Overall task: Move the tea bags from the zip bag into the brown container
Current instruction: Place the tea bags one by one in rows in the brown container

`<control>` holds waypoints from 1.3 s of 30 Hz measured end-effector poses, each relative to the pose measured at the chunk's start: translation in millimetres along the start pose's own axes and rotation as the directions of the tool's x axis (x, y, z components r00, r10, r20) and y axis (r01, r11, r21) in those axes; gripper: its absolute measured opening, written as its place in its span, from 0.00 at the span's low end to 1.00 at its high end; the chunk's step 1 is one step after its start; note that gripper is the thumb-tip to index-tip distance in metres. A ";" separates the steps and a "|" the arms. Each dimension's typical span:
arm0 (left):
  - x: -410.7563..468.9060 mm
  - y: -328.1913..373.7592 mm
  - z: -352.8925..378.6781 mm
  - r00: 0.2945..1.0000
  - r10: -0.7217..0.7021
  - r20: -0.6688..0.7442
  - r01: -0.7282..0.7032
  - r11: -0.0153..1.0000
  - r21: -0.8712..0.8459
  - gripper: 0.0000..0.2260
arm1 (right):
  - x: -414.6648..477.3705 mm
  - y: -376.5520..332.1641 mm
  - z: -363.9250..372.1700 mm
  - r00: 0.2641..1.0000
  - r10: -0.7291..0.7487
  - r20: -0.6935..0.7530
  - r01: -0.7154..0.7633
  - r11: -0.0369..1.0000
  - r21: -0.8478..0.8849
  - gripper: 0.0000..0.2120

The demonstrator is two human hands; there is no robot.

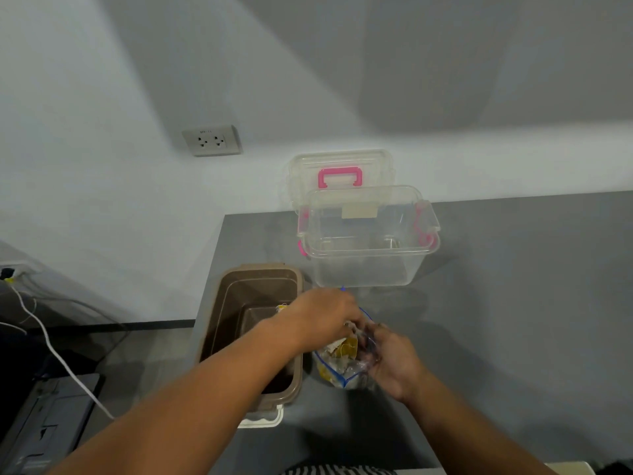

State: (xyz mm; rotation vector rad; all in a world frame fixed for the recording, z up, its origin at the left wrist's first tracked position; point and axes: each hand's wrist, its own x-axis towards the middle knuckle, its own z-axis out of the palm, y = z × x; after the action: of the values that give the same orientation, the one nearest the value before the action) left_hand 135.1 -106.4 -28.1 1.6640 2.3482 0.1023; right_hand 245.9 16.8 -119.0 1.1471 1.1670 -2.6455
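Observation:
The clear zip bag [337,370] with a blue seal stands on the grey table, holding several tea bags with yellow tags. My right hand [394,359] grips the bag's right side and keeps it open. My left hand [323,315] reaches across into the bag's mouth, its fingers closed around tea bags [347,342] there. The open brown container [253,296] sits just left of the bag, under my left forearm. A yellow tag shows by its right rim; the rest of its inside looks bare.
A clear plastic box [368,234] with pink latches stands behind the bag, its lid [340,173] leaning on the wall. A white lid [262,418] lies under the brown container's near end. The table's left edge runs beside the container; a white cable [51,347] hangs lower left.

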 end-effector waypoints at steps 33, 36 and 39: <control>-79.3 -66.8 -54.3 0.776 -0.565 -0.282 0.235 0.673 -0.701 0.03 | 4.3 -1.5 8.8 0.999 0.035 -0.020 -0.036 0.999 -0.031 0.08; -87.5 -80.2 -43.4 0.741 -0.629 -0.234 0.333 0.648 -0.685 0.02 | 5.0 -1.5 10.6 0.999 0.038 -0.025 -0.039 0.998 -0.047 0.08; -89.6 -89.3 -27.5 0.744 -0.654 -0.139 0.456 0.648 -0.610 0.03 | 5.3 -1.6 12.0 0.999 0.034 -0.035 -0.036 0.997 -0.063 0.08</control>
State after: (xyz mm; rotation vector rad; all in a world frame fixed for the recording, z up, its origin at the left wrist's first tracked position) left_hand 74.0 -218.2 -4.7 0.6205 2.6257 0.9173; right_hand 234.2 11.5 -116.0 1.1949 1.2152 -2.5539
